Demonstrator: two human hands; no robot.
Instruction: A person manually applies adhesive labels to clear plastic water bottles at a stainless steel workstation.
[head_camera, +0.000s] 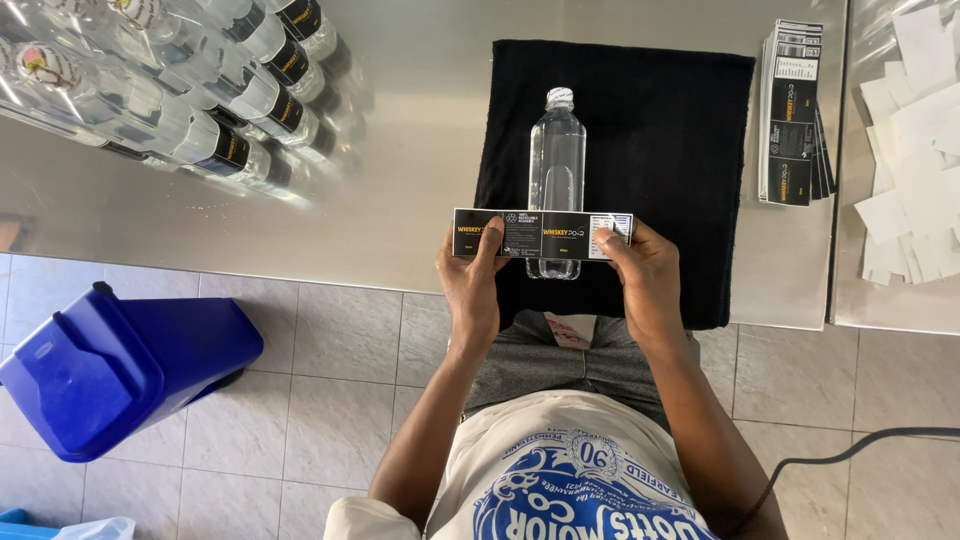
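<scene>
A clear plastic bottle (557, 160) lies on a black cloth (680, 150) spread over a steel table, its cap pointing away from me. Across its lower part stretches a long black label strip (540, 234). My left hand (472, 285) pinches the strip's left end. My right hand (645, 280) pinches its right end, thumb on top. The label is held flat and level just over the bottle's base.
Several labelled clear bottles (230, 90) lie at the table's far left. A stack of black labels (795, 115) sits right of the cloth, with white backing papers (915, 150) beyond it. A blue bin (120, 365) stands on the tiled floor at my left.
</scene>
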